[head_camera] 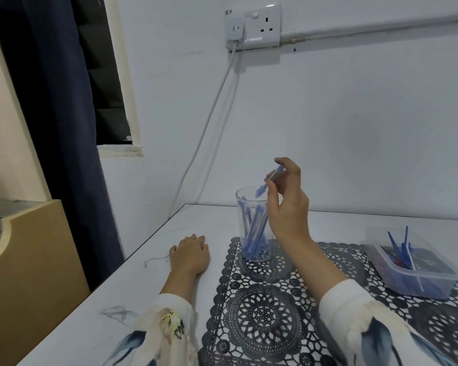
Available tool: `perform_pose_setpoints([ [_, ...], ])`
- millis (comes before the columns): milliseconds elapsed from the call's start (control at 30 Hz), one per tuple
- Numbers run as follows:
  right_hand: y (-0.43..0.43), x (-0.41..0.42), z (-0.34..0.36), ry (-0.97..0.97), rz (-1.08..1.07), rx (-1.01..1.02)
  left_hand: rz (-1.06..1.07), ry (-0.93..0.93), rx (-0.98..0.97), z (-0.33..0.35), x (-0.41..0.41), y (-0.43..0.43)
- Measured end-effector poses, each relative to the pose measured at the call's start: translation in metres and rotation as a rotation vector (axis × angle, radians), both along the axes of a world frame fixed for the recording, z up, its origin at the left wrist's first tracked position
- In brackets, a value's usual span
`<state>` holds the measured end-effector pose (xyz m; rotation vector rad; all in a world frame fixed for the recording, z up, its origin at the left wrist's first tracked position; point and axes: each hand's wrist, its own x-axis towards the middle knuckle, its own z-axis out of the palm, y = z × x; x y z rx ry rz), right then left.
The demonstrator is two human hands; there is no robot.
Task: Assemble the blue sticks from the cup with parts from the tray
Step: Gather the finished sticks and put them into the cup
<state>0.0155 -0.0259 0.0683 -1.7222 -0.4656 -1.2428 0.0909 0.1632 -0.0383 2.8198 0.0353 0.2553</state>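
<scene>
A clear cup [252, 204] stands on a dark lace mat and holds several blue sticks [253, 233]. My right hand [288, 199] is raised just right of the cup's rim and pinches one blue stick [270, 180], which tilts down toward the cup's mouth. My left hand [189, 253] rests palm down on the white table, left of the mat, holding nothing. A clear plastic tray [418, 280] at the right holds thin blue parts, a white rod and something red.
The white table [148, 299] meets the wall behind the cup. The lace mat [265, 318] covers its middle and right. A white cable [212, 112] hangs from a wall socket down behind the table. A wooden unit [32, 260] and a dark curtain stand left.
</scene>
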Motion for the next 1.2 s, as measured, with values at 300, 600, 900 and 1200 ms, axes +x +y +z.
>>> perform_pose_setpoints([
  [300,-0.006,0.025,-0.039,0.07,-0.258,-0.33,-0.002,-0.006,-0.017,0.001,-0.001,0.0],
  [600,-0.009,0.015,-0.065,0.051,-0.39,-0.461,0.008,-0.052,-0.066,0.005,-0.006,-0.002],
  [900,-0.055,-0.034,-0.071,-0.042,-0.328,-0.423,-0.11,-0.319,-0.681,0.031,-0.037,-0.058],
  [1200,-0.108,-0.073,-0.072,0.095,-0.477,-0.172,-0.2,-0.151,-0.799,0.012,-0.067,-0.109],
])
